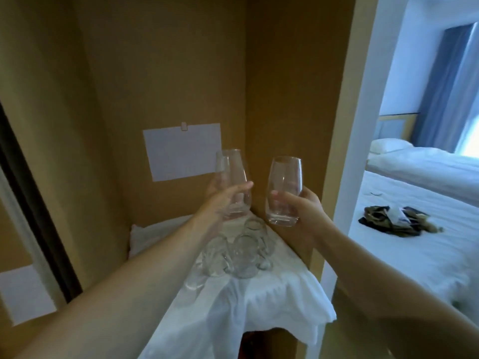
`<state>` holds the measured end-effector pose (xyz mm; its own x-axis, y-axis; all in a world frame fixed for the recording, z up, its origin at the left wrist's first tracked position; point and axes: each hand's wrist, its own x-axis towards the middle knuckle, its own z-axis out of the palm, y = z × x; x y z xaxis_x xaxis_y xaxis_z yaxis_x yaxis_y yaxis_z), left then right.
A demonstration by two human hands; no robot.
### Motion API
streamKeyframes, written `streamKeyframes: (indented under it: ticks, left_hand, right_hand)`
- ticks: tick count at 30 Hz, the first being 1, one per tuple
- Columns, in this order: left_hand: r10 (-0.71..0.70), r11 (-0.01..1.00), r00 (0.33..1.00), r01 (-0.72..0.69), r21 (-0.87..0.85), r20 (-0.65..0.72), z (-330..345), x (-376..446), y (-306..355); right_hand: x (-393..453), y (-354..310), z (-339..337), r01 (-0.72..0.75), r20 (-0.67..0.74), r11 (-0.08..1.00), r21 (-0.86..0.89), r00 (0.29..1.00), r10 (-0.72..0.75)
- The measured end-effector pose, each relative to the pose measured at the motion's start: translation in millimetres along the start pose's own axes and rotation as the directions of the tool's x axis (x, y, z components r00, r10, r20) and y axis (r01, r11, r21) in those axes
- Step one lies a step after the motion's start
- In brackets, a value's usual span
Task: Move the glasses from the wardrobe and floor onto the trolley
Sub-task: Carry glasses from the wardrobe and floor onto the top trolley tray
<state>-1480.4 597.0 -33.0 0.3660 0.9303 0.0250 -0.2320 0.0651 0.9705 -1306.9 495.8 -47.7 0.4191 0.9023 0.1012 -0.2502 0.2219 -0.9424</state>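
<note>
Both arms reach into a brown wardrobe [285, 86]. My left hand [223, 200] grips what look like two clear tumblers [234, 172] held together, tilted slightly left. My right hand [300, 206] holds one clear tumbler [283, 185] upright by its lower half. Both sets are lifted above the shelf. Below them several more clear glasses [241, 257] stand clustered on a white cloth [272, 294] that covers the wardrobe shelf. No trolley is in view.
A white paper sheet [182, 151] is clipped to the wardrobe's back wall. A dark door edge [33, 193] runs down the left. Through the opening on the right is a white bed [414, 242] with a dark bundle [394, 218] on it, and blue curtains [445, 86].
</note>
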Motion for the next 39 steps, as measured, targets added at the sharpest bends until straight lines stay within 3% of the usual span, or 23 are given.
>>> streamKeyframes:
  ticks: [8,16,27,39]
  left_hand:
    - [-0.017,0.999,0.957,0.005,0.042,0.290,68,-9,-26]
    - [-0.033,0.988,0.828,-0.056,0.143,0.559,182,-39,-35]
    - [-0.081,0.979,0.649,-0.090,0.183,0.756,383,-119,-78]
    - [-0.156,0.977,0.500,-0.046,0.207,0.852,577,-196,-132]
  right_hand:
    - [-56,-16,-74,0.057,-0.227,0.991,-0.120,0.970,-0.083]
    - [-119,-60,-163,0.182,-0.394,0.954,-0.237,0.880,-0.266]
    - [-217,-126,-334,0.211,-0.552,0.946,-0.245,0.773,-0.315]
    - [-307,-175,-507,0.153,-0.698,0.945,-0.288,0.642,-0.317]
